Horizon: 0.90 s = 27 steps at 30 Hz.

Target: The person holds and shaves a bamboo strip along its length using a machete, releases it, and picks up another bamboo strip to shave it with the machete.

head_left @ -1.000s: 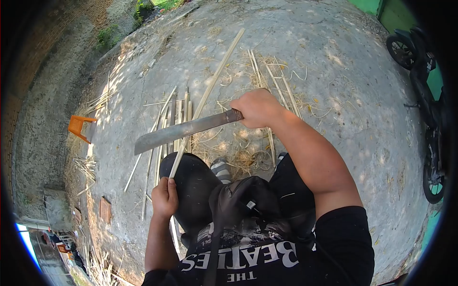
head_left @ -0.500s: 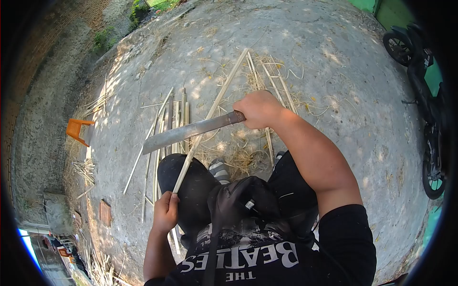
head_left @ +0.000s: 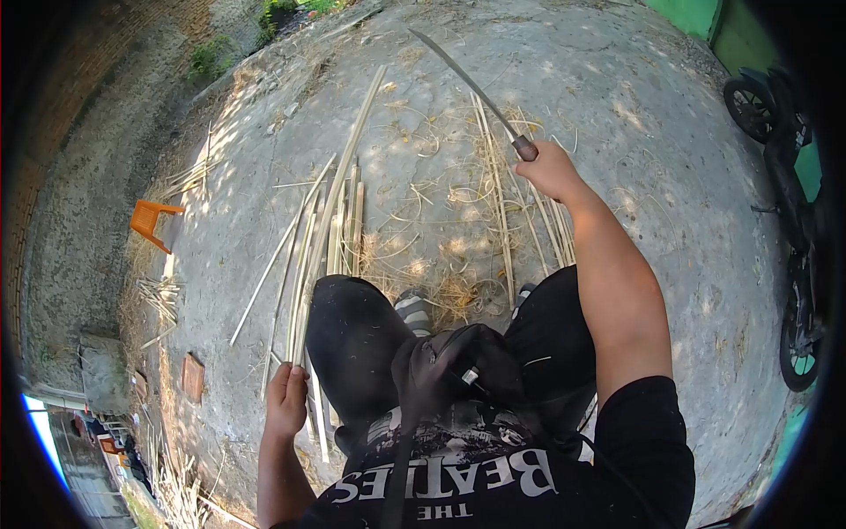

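My right hand (head_left: 552,173) is closed round the dark handle of a machete (head_left: 467,83), raised ahead of my right knee. Its long blade points forward and to the left, edge-on to me, apart from any strip. Beside my left knee, my left hand (head_left: 286,400) grips the near end of a long pale bamboo strip (head_left: 351,146), which slants away from me over the ground. More bamboo strips (head_left: 284,231) lie under and around it on the left. Thinner strips (head_left: 495,194) lie on the concrete below the machete.
Curly shavings (head_left: 454,295) litter the ground between my feet and beyond. An orange plastic stool (head_left: 154,222) stands at the left near a wall, with bundles of sticks (head_left: 159,298) and a brick-coloured slab (head_left: 193,377) nearby. A motorcycle (head_left: 787,194) is parked along the right side.
The machete has swung away from the bamboo strip, forward and to the right, its blade turning to point ahead. My left hand has shifted left and lower, bringing the strip over the left pile.
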{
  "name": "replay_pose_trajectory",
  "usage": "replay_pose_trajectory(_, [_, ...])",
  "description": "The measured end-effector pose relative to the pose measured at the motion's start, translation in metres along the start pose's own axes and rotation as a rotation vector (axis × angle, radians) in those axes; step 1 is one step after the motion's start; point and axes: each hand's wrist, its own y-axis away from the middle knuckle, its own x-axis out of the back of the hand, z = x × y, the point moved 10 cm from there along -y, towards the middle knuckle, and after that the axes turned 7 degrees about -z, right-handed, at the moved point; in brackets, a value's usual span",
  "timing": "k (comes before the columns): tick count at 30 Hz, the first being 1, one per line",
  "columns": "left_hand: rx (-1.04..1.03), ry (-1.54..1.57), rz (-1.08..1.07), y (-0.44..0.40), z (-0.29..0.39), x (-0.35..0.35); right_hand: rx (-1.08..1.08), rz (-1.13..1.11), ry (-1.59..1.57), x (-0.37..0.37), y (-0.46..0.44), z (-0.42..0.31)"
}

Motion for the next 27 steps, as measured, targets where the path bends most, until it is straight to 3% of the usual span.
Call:
replay_pose_trajectory(8, [0.068,-0.038,-0.049,-0.026,0.005,-0.040,0.251,-0.082,0.070,-0.011,0.037,-0.073])
replay_pose_trajectory(12, [0.105,-0.048,-0.049,-0.026,0.004,-0.041,0.415,-0.329,0.266,-0.062,0.049,-0.100])
replay_pose_trajectory(15, [-0.070,-0.412,0.097,-0.020,0.017,-0.029,0.491,-0.430,0.468,-0.096,0.061,-0.113])
replay_pose_trajectory(17, [0.011,-0.350,0.068,-0.016,0.008,-0.025,0.591,-0.408,0.522,-0.109,0.068,-0.120])
replay_pose_trajectory(24, [0.005,-0.679,0.142,0.001,0.015,-0.010,0.476,-0.410,0.495,-0.112,0.062,-0.119])
replay_pose_trajectory(27, [0.009,-0.582,0.058,0.001,0.011,-0.023,0.493,-0.416,0.485,-0.118,0.071,-0.124])
